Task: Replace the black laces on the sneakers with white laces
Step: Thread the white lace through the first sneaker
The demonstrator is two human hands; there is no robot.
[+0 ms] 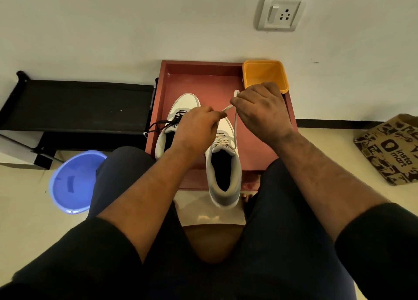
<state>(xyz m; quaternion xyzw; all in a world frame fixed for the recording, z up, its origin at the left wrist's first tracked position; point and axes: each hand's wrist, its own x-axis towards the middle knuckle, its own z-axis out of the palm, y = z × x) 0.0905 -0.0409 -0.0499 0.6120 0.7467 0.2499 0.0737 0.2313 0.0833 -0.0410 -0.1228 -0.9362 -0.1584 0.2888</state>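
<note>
Counting the footwear gives two white-and-grey high-top sneakers, both lying in one shallow red-brown rectangular tray [226, 78] on the floor. One white flat lace [235, 123] runs up from the nearer sneaker [224, 171], and one black lace [159, 125] trails from the farther sneaker [184, 103], just left of the left hand's fingers.

Two hands work above the shoes. The left hand [195, 128] has its fingers curled, pinching one end of the white lace at its fingertips. The right hand [262, 111] is closed around the other stretch of the same lace, whose tip sticks up just above its fingers. The lace hangs taut between the two hands and drops to the eyelets below the right fingers.

Just beyond the right hand's fingers sits one orange square plastic tub [265, 76] on the tray's far right corner. One black low shoe rack [77, 105] stands well left of the left fingers, one blue round plastic basin [72, 182] lies near the left knee, and one brown printed paper bag [391, 148] rests far right. One white wall switch-and-socket plate [280, 13] is mounted above.

The left hand and forearm cover part of the farther sneaker and the nearer one's toe.

Both sneakers lie with their long axes running away from the person, toes toward the wall, heel openings nearest the knees.
</note>
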